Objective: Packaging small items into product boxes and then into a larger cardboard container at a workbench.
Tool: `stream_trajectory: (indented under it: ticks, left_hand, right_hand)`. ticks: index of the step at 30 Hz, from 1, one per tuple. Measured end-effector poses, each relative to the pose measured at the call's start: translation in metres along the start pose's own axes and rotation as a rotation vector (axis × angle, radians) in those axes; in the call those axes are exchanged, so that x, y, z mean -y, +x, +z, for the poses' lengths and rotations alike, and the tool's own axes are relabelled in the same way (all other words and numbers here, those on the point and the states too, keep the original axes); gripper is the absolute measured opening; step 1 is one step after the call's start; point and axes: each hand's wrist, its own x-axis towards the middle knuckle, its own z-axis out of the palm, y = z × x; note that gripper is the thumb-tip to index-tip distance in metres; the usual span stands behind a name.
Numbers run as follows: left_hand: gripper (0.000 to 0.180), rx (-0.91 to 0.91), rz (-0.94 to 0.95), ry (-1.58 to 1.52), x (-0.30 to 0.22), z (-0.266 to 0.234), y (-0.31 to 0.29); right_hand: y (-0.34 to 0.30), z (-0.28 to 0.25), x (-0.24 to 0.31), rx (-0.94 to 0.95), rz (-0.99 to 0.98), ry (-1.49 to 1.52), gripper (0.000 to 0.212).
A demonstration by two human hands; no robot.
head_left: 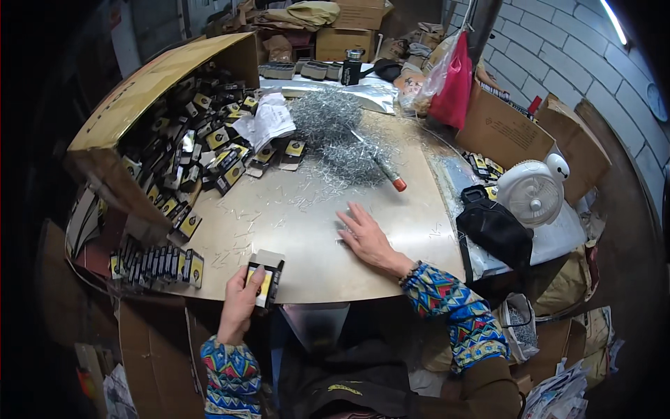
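Note:
My left hand (239,308) grips a small black and yellow box (265,281) at the table's front edge, thumb across its face. The box's top flap stands up. My right hand (370,239) rests on the metal-topped table (314,265) with fingers stretched out and nothing in them. Beyond it lies a heap of thin, shiny metal pins, perhaps nails (328,119). A rod with a red end (399,184) lies at the heap's right side. Loose pins are scattered left of my right hand.
A tipped carton (108,164) at left spills many small boxes (220,137). A row of similar boxes (157,264) stands at the front left. On the right are a black pouch (495,230), a white fan (534,195), and an open carton (506,122). A pink bag (450,84) hangs behind.

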Motion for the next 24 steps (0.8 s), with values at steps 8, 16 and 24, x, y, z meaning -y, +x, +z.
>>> stream_trajectory:
  ticks: [8, 16, 24]
  left_hand:
    - [0.03, -0.012, -0.097, -0.426, 0.03, 0.006, -0.05]
    - [0.027, -0.148, -0.431, -0.338, 0.153, -0.042, -0.11]
    - [0.017, 0.026, -0.534, -0.184, 0.188, 0.035, -0.116]
  right_hand:
    - [0.055, 0.039, 0.02, 0.275, -0.192, -0.394, 0.05]
    - [0.021, 0.033, 0.047, 0.134, -0.203, -0.21, 0.046]
    - [-0.051, 0.079, 0.114, 0.091, -0.206, -0.259, 0.036]
